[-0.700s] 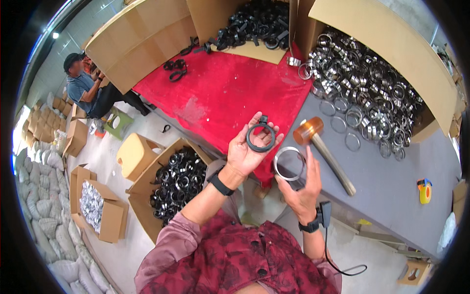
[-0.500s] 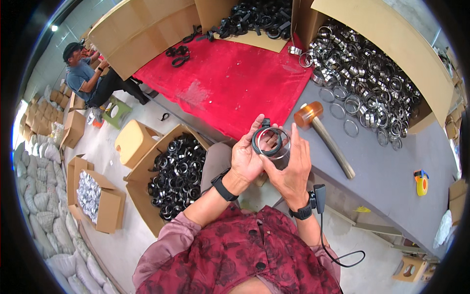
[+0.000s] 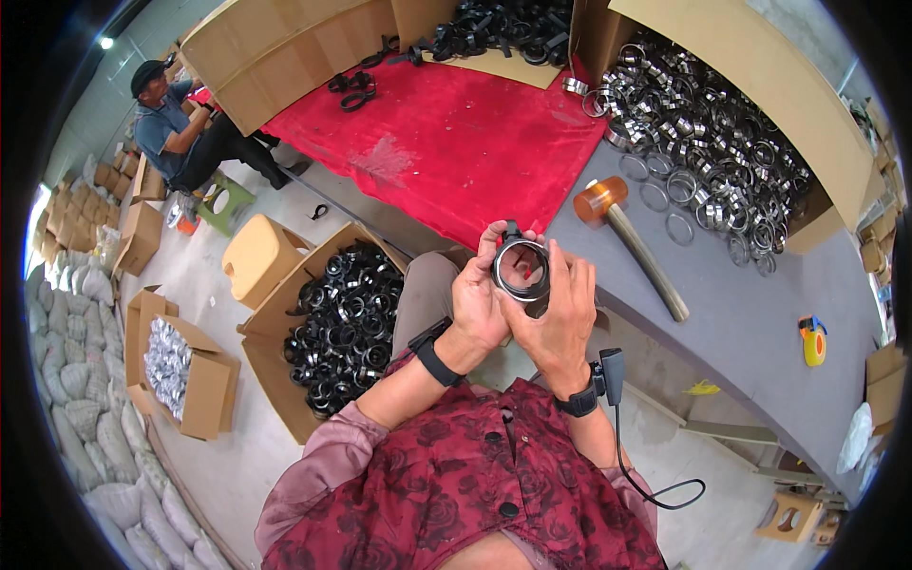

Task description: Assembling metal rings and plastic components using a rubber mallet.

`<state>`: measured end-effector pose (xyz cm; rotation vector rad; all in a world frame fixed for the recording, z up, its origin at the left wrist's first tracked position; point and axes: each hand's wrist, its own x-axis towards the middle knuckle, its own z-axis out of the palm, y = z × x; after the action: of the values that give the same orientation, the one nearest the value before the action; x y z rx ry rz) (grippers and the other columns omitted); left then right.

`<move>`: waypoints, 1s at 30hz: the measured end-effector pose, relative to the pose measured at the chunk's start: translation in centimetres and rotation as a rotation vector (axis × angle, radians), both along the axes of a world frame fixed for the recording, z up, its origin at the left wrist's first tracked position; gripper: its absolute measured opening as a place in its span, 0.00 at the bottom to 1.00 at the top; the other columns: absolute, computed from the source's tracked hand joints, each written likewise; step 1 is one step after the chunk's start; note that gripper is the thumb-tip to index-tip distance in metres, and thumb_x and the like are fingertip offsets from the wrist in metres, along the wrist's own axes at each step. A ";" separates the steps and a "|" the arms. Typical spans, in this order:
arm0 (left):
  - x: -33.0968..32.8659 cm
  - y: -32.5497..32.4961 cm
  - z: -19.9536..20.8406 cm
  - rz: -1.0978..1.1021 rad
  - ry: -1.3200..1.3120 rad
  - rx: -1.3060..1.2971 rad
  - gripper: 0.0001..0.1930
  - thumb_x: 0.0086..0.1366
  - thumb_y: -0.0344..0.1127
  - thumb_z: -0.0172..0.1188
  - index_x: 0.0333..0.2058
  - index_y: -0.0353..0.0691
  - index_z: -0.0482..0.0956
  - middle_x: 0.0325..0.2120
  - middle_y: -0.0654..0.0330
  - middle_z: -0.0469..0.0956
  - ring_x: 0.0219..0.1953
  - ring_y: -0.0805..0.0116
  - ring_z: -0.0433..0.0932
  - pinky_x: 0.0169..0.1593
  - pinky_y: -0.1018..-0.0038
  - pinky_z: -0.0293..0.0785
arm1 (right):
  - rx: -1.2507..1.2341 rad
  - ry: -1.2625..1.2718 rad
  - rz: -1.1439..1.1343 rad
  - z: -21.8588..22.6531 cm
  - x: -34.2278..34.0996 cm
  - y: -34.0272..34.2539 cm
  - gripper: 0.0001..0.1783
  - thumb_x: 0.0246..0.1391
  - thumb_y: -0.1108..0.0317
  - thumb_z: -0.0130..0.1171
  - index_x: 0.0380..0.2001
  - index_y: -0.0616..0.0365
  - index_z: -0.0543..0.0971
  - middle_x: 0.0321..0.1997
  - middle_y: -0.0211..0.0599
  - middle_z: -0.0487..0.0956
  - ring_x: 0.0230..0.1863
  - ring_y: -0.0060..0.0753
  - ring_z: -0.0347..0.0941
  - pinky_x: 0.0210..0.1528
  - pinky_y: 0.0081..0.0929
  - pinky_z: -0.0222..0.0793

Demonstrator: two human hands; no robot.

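Note:
Between my hands, above my lap, is a black ring [image 3: 522,295] with a small tab standing up at its far side. A shiny metal ring now sits in or against it; how deeply it is seated I cannot tell. My left hand [image 3: 481,302] grips the left rim, fingertips by the tab. On the right rim, my right hand [image 3: 560,323] closes with its thumb along the near edge and its fingers at the far side. To the right, a mallet with an amber head [image 3: 600,200] and a wooden handle [image 3: 649,266] lies on the grey tabletop [image 3: 736,328].
Metal rings [image 3: 708,142] spill from a carton at the far right. Black rings [image 3: 508,33] fill another behind the red cloth [image 3: 437,157]. A carton of black rings [image 3: 347,328] stands left of my knee, near a beige stool [image 3: 261,258]. A seated person [image 3: 171,128] works far left.
The metal ring, tilted and offset from the black ring before, now lines up with it. My right fingers have closed in from nearly straight to curled around the rim.

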<state>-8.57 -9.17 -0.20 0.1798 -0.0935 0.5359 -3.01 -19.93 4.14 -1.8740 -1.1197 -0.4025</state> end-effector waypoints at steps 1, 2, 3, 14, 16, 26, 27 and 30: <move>0.0 -0.1 0.2 0.001 0.000 -0.001 0.19 0.70 0.35 0.46 0.58 0.47 0.72 0.58 0.46 0.73 0.64 0.51 0.67 0.70 0.49 0.61 | 0.012 -0.014 0.007 -0.1 -0.1 0.1 0.48 0.37 0.60 0.78 0.61 0.68 0.70 0.48 0.51 0.75 0.49 0.53 0.71 0.50 0.45 0.70; -0.1 -0.2 0.4 0.012 0.011 0.019 0.19 0.68 0.35 0.47 0.57 0.47 0.72 0.58 0.47 0.73 0.64 0.51 0.67 0.70 0.49 0.60 | 0.010 -0.014 0.007 -0.1 -0.2 0.2 0.48 0.37 0.60 0.78 0.61 0.68 0.70 0.48 0.51 0.75 0.49 0.53 0.71 0.50 0.45 0.70; -0.1 -0.3 0.6 0.023 0.022 0.039 0.19 0.67 0.35 0.48 0.57 0.48 0.72 0.57 0.48 0.74 0.65 0.51 0.67 0.71 0.49 0.59 | 0.027 -0.001 0.001 -0.1 -0.3 0.3 0.47 0.36 0.60 0.79 0.60 0.67 0.71 0.48 0.51 0.75 0.49 0.53 0.71 0.50 0.45 0.70; 0.3 -0.2 -0.5 0.043 -0.002 0.037 0.16 0.64 0.36 0.55 0.51 0.47 0.75 0.55 0.50 0.75 0.63 0.51 0.68 0.70 0.51 0.60 | 0.018 0.052 -0.070 -0.3 -0.3 1.2 0.43 0.34 0.59 0.80 0.54 0.63 0.73 0.47 0.47 0.74 0.50 0.52 0.69 0.50 0.45 0.69; 0.3 -0.3 -0.5 0.045 -0.002 0.025 0.16 0.65 0.36 0.55 0.51 0.46 0.75 0.55 0.49 0.75 0.62 0.51 0.68 0.70 0.51 0.60 | 0.014 0.058 -0.062 -0.2 -0.2 1.2 0.42 0.34 0.59 0.80 0.54 0.62 0.73 0.46 0.46 0.73 0.49 0.52 0.69 0.49 0.45 0.69; 0.1 -0.4 -1.0 0.025 0.041 -0.093 0.14 0.69 0.36 0.50 0.49 0.44 0.79 0.52 0.49 0.77 0.61 0.52 0.70 0.70 0.52 0.61 | -0.028 0.065 -0.082 -0.3 -0.4 1.5 0.43 0.32 0.59 0.80 0.52 0.66 0.74 0.44 0.48 0.73 0.48 0.51 0.69 0.48 0.45 0.69; 0.1 -0.3 -1.0 0.016 0.051 -0.115 0.14 0.69 0.35 0.50 0.49 0.45 0.80 0.51 0.49 0.78 0.61 0.52 0.70 0.70 0.52 0.62 | -0.022 0.053 -0.070 -0.6 -0.3 1.5 0.43 0.32 0.58 0.80 0.52 0.66 0.75 0.44 0.47 0.73 0.47 0.51 0.69 0.48 0.45 0.69; 0.0 0.2 -1.8 -0.013 0.040 -0.130 0.14 0.69 0.35 0.49 0.48 0.45 0.80 0.50 0.50 0.78 0.59 0.52 0.71 0.69 0.52 0.62 | -0.010 0.029 -0.050 -1.1 -0.1 1.6 0.42 0.32 0.59 0.80 0.52 0.66 0.75 0.44 0.47 0.74 0.47 0.51 0.69 0.49 0.44 0.69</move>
<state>-8.54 -8.99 -1.97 0.0627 -0.0204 0.5235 -3.07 -18.36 3.05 -1.9136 -1.0586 -0.3972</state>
